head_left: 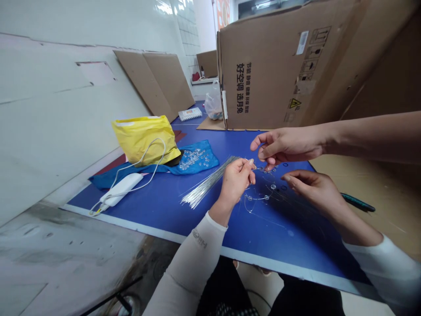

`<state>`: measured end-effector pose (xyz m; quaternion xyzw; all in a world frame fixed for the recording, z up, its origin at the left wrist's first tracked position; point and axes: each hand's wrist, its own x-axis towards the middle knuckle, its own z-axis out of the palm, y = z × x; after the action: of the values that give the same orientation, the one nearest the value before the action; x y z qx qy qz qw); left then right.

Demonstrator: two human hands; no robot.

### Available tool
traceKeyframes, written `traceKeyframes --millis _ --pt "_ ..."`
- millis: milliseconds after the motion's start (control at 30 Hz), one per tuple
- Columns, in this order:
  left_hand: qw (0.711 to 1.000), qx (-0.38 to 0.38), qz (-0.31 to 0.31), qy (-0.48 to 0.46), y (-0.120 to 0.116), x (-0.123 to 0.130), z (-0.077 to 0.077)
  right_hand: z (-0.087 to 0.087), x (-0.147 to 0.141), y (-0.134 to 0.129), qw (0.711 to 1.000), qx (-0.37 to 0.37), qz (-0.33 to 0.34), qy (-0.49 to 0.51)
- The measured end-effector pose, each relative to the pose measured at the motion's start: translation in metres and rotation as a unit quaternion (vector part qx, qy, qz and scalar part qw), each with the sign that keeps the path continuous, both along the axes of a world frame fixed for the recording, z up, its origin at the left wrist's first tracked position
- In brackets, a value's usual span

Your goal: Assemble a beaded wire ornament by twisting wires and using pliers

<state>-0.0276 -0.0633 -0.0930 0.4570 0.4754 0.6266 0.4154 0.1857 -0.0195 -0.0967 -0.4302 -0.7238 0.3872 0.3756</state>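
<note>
My left hand point(237, 179) is closed in a pinch on a thin wire strung with clear beads point(266, 197). The beaded wire curves over the blue table between my two hands. To the right of it, my right hand point(312, 186) hovers with its fingers stretched out and no object visible in it. Another person's hand point(289, 144) reaches in from the right, above mine, with its fingertips close to the beaded wire. Just left of my left hand lies a bundle of straight silvery wires point(207, 183). A few small dark rings point(283, 188) rest near the beads.
Loose clear beads point(194, 159) lie on a blue cloth point(210, 153) beside a yellow bag point(148, 140). A white device with a cord point(121, 189) is at the left. A large cardboard box point(269, 79) stands behind; a dark green handle point(358, 202) lies on cardboard at right.
</note>
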Motion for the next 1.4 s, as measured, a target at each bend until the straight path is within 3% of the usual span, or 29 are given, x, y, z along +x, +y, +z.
traceKeyframes --millis 267,767,967,1400 --pt "1.000 0.018 -0.002 -0.016 -0.001 0.000 0.002 0.009 -0.011 -0.011 0.999 0.049 0.005 0.003" --pt "1.000 0.009 -0.014 -0.009 -0.002 0.002 0.002 -0.011 -0.023 0.002 0.990 0.133 -0.018 0.033" --pt "1.000 0.014 -0.016 -0.013 -0.002 0.002 0.003 -0.005 -0.026 0.002 0.988 0.155 -0.008 0.025" --pt "1.000 -0.003 -0.024 -0.007 -0.003 0.003 0.003 0.004 -0.040 -0.004 0.991 0.133 -0.011 0.023"
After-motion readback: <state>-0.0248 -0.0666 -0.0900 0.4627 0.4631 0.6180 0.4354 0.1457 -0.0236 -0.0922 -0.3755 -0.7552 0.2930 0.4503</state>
